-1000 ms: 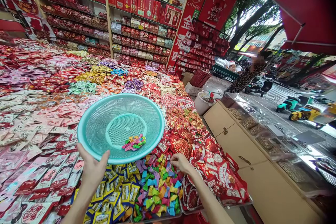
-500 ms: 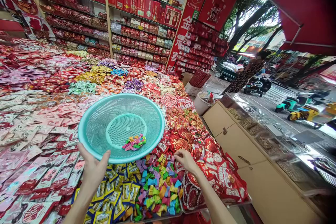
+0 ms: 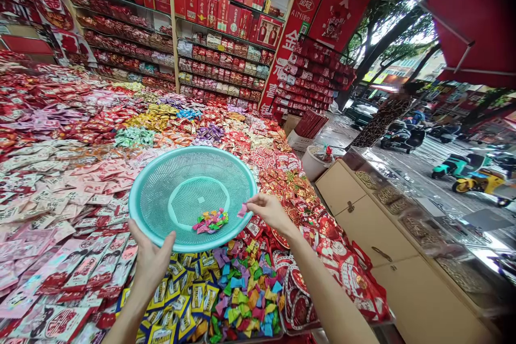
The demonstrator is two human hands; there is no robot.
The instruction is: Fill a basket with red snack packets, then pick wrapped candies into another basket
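Observation:
My left hand point(image 3: 151, 258) grips the near left rim of a turquoise plastic basket point(image 3: 153, 177), thumb on top, fingers beneath. A small heap of colourful wrapped candies point(image 3: 210, 221) lies in the basket's near right part. Over the right rim, my right hand point(image 3: 271, 212) pinches a pink wrapped candy point(image 3: 243, 209) between thumb and fingertips. Below the basket are a pile of loose multicoloured candies point(image 3: 245, 295) and yellow-and-blue packets point(image 3: 193, 295). Red round packets point(image 3: 338, 258) lie to the right of them.
Pink and white packets point(image 3: 80, 263) spread across the display on the left. Shelves of red boxes point(image 3: 226, 16) stand behind. At the right are a beige cabinet point(image 3: 387, 258) with trays on top and a white bucket point(image 3: 314, 164). A person point(image 3: 379, 118) stands beyond, near parked scooters.
My right hand has risen from beside the multicoloured candies to the basket's right rim, with a pink candy showing in its fingers. The basket appears slightly further right in view.

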